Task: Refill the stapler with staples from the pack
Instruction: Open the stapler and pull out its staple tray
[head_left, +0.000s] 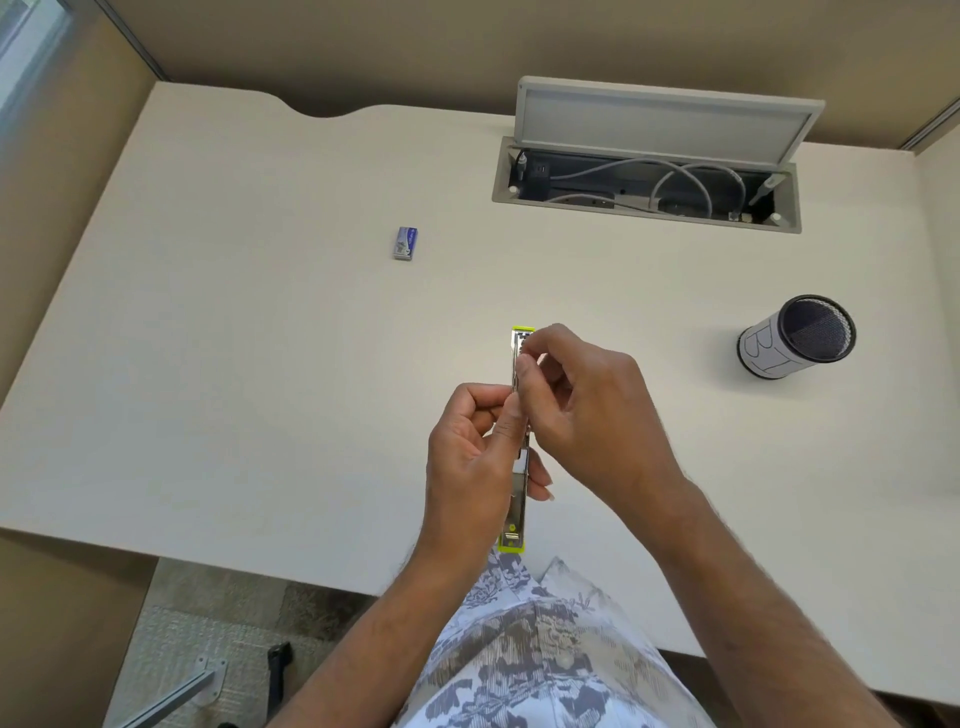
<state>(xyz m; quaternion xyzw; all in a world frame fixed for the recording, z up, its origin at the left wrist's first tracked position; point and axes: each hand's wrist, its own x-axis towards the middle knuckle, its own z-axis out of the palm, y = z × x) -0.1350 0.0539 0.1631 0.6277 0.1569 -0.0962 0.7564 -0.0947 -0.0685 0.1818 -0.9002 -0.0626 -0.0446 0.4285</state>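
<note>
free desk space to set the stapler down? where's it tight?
Bare desk left of the hands, between the staple pack and the near edge. Also bare between the right hand and the pen cup. Tight at centre, where both hands hold the stapler, and by the open cable tray.

— What do we see of the stapler?

— We see it opened out flat into one long, narrow strip with lime-green ends and a shiny metal channel facing up, running straight away from us above the desk's near edge. Its middle is hidden from us.

— And the staple pack?

— We find a small blue and grey box lying flat on the desk, well apart from the stapler, far off to the left. We cannot tell whether it is open.
</note>
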